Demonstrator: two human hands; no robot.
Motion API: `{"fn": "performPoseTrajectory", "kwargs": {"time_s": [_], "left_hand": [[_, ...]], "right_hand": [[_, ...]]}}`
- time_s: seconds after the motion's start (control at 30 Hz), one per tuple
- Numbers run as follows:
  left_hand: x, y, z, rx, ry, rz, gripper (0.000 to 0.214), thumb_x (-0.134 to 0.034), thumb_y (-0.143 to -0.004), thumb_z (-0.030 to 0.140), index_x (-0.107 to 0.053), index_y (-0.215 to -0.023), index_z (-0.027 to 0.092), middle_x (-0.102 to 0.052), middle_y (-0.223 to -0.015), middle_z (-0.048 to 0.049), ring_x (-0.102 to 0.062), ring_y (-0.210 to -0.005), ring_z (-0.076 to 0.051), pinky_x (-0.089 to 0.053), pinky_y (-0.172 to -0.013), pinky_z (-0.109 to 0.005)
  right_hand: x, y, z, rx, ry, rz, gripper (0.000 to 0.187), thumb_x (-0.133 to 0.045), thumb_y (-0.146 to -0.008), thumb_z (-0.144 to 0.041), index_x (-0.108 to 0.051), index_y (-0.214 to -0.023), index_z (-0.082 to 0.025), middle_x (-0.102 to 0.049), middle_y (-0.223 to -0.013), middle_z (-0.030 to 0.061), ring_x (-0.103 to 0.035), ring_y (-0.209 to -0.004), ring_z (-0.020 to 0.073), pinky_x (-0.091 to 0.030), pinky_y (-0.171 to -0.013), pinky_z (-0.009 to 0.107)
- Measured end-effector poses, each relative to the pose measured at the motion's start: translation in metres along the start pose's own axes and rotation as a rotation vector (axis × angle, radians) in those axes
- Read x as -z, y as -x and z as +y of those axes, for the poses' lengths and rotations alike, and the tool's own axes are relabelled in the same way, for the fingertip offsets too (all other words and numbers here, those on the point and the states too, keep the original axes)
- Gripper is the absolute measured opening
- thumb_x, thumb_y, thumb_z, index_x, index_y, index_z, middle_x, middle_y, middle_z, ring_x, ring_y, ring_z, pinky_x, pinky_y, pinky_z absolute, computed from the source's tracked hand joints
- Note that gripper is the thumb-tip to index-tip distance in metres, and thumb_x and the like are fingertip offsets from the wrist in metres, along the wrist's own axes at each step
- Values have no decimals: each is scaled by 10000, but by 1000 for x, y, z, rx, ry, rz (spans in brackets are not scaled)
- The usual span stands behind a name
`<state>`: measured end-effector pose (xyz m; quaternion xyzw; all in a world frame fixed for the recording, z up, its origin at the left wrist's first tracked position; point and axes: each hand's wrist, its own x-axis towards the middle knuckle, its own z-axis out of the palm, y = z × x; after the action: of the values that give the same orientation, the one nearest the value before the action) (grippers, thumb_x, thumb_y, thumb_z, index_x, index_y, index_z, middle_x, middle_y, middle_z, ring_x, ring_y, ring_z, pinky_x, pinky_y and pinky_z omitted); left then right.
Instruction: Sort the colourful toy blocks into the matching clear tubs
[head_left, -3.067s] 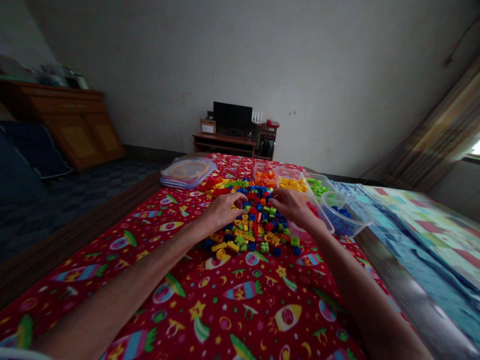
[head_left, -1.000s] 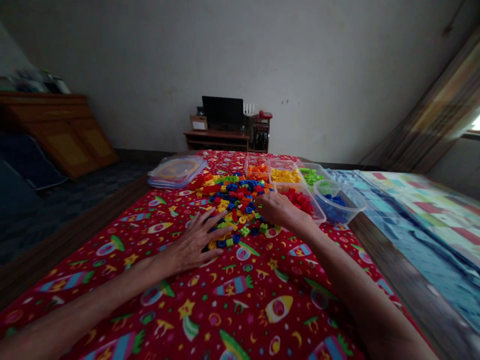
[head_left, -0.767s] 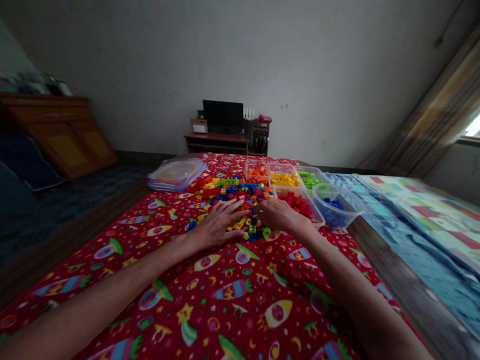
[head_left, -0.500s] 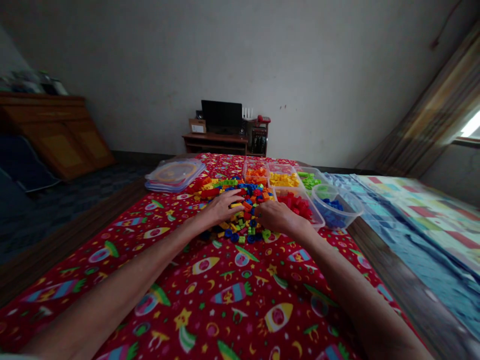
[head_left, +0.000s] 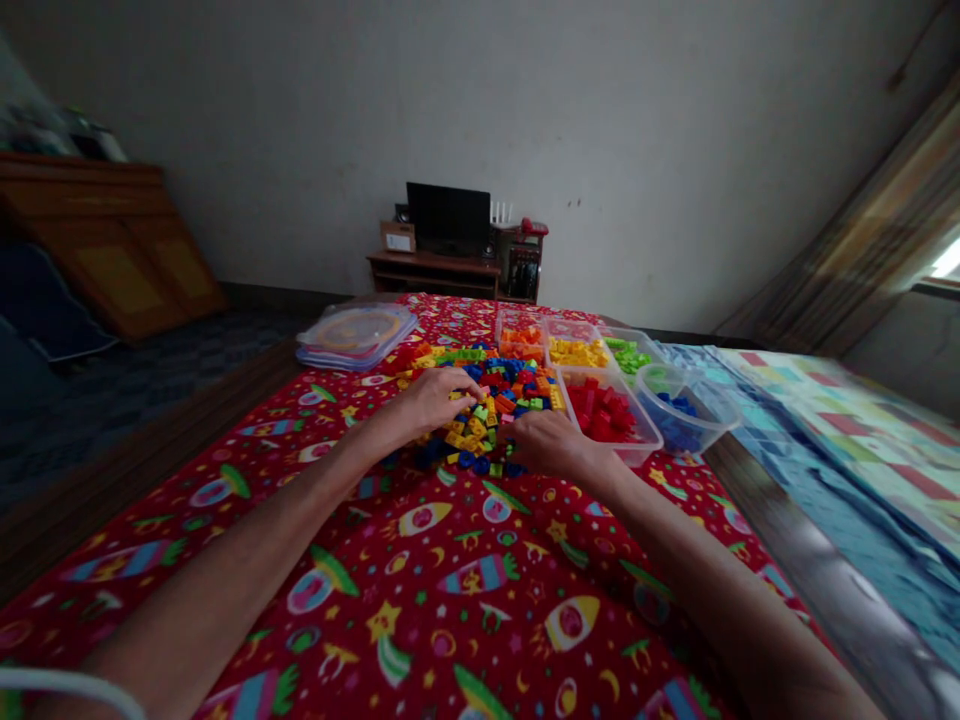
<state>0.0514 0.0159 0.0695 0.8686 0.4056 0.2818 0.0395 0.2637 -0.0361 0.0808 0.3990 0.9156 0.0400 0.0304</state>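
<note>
A loose pile of coloured toy building bricks (head_left: 480,425) lies on the red patterned cloth, with yellow, blue, red, orange and green pieces mixed. Over the left side of the pile is my left hand (head_left: 439,397), its fingers bent and drawn together at the tips. Whatever sits between those tips is too small to make out. At the pile's right edge, my right hand (head_left: 549,441) reaches down with curled fingers among the bricks. The back of that hand hides its fingertips. Just beyond it stands a clear box of red bricks (head_left: 606,412).
Behind the red box are clear containers of orange bricks (head_left: 523,343), yellow bricks (head_left: 577,353) and green bricks (head_left: 627,355). A round tub (head_left: 709,425) with blue bricks stands at the right table edge. Stacked lids (head_left: 356,335) lie at the back left. A bed (head_left: 847,430) adjoins on the right.
My left hand has drawn back a little to the left, its spread fingers now bent together. My right hand stays low at the pile's right side, fingers curled. The view has tilted slightly downward.
</note>
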Motion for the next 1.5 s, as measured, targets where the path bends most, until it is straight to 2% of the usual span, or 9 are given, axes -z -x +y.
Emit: {"fn": "performPoseTrajectory", "kwargs": {"time_s": [0.2,0.4,0.5,0.6,0.77,1.03,1.13,1.3,1.5], "left_hand": [[-20,12,-1,-111,-154,-107,142,-593,-812,228,-658,-934,198,-622,-896,-45,-581,-885,-193,-448,-811,-293],[-24,12,5,-16,-86,-64,64,-598,-793,234,-596,-832,184,-608,-811,-20,-584,-773,-168,-447,-717,-263],[-19,8,17,86,56,-26,86,-568,-800,247,-601,-768,175,-621,-742,-7,-594,-702,-153,-452,-674,-257],[-15,3,27,207,316,35,199,-603,-785,361,-597,-813,164,-648,-752,-9,-610,-683,-152,-474,-641,-261],[-16,-2,30,295,724,67,431,-729,-638,481,-550,-851,152,-664,-899,-47,-645,-785,-173,-516,-714,-302],[-21,2,32,427,949,59,527,-746,-633,435,-507,-1019,165,-692,-894,-45,-667,-822,-192,-518,-749,-325],[-21,3,36,376,843,9,414,-632,-752,457,-536,-1029,164,-696,-823,-37,-675,-784,-193,-529,-711,-316],[-18,5,51,167,384,-71,202,-524,-848,329,-654,-905,186,-708,-870,-29,-660,-810,-186,-508,-742,-285],[-36,15,74,-239,138,-159,210,-452,-907,210,-634,-1010,190,-666,-1010,-68,-598,-987,-193,-444,-890,-297]], "right_hand": [[-7,4,7,62,-61,161,192,-534,-865,-240,-640,-1009,-170,-658,-859,73,-579,-773,151,-369,-668,245],[-5,0,25,111,-251,350,123,-538,-829,-187,-574,-940,-148,-583,-726,12,-465,-626,96,-312,-596,212],[-1,-3,24,73,-360,393,122,-497,-857,-215,-554,-941,-149,-553,-683,-11,-450,-592,90,-298,-572,204],[0,-8,21,-14,-463,466,179,-481,-871,-265,-537,-992,-145,-534,-648,-27,-449,-565,92,-296,-556,202],[-7,-16,19,-50,-575,445,356,-488,-858,-271,-505,-1185,-131,-517,-607,-47,-460,-537,97,-297,-545,200],[1,-11,15,-28,-517,429,331,-521,-862,-304,-606,-1126,-122,-543,-637,-17,-436,-546,81,-287,-552,200],[8,-5,27,-32,-488,405,353,-550,-848,-311,-604,-1138,-118,-542,-632,-26,-419,-541,72,-284,-547,197],[28,11,72,-143,-441,338,335,-552,-839,-365,-635,-1073,-141,-587,-646,-16,-454,-548,76,-315,-547,202],[54,18,163,-548,-236,432,321,-540,-833,-292,-642,-1075,-108,-663,-698,61,-608,-640,148,-425,-655,255]]}}
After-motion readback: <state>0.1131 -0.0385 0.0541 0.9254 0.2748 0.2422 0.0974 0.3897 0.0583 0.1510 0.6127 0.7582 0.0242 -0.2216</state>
